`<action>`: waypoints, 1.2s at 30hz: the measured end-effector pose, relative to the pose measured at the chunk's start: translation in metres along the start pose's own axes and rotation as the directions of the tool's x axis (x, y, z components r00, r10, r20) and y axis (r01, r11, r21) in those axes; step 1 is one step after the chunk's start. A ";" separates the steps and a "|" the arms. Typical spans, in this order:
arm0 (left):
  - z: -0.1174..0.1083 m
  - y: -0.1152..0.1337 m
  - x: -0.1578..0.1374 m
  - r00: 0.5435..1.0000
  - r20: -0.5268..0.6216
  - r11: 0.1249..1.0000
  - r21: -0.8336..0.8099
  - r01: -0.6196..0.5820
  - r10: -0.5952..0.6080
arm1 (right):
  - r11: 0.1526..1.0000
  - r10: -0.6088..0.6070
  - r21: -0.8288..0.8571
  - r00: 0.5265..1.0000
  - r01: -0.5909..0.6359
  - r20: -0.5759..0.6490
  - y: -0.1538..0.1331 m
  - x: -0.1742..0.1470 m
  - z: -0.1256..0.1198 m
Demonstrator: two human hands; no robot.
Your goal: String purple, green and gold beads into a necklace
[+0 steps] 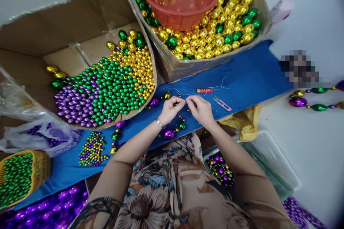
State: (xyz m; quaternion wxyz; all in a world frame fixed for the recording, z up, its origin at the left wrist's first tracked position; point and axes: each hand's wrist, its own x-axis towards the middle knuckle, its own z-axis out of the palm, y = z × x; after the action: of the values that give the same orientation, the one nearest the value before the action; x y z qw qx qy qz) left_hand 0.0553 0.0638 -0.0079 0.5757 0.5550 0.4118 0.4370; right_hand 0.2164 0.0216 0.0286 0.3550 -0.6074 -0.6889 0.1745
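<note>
My left hand [172,110] and my right hand [200,110] meet over the blue-covered table, thumbs and fingertips pinched together on a thin white thread. Small beads show close to the fingertips, partly hidden by my hands. A strand of purple, green and gold beads lies beneath and around them, with a big purple bead [168,134] below my left hand. Just beyond my right hand are a small red packet [204,90] and a loose end of white thread [224,86]. Pink-handled thread snips [224,104] lie to its right.
A cardboard box [80,10] of small beads stands at left. Behind, another box [185,66] holds large gold and green beads under a red basket [180,10]. A yellow basket [41,171] of green beads sits lower left. A white plastic bin [291,171] is at right.
</note>
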 end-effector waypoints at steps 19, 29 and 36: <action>-0.006 0.003 -0.004 0.993 0.114 0.994 0.106 -0.032 0.020 | 0.994 0.066 0.080 0.997 -0.070 0.051 0.004 0.001 0.005; -0.008 0.004 -0.004 0.985 0.160 0.990 0.120 -0.077 0.058 | 0.970 0.159 0.152 0.967 -0.191 0.201 0.008 0.006 -0.007; -0.001 0.000 -0.005 1.000 -0.013 0.999 0.040 0.016 -0.015 | 0.985 0.133 0.092 0.982 -0.146 0.135 -0.005 -0.005 -0.007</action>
State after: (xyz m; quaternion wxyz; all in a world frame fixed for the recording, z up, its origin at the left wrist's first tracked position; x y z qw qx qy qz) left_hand 0.0533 0.0590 -0.0081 0.5653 0.5605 0.4283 0.4277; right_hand 0.2174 0.0143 0.0354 0.3272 -0.6229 -0.6563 0.2725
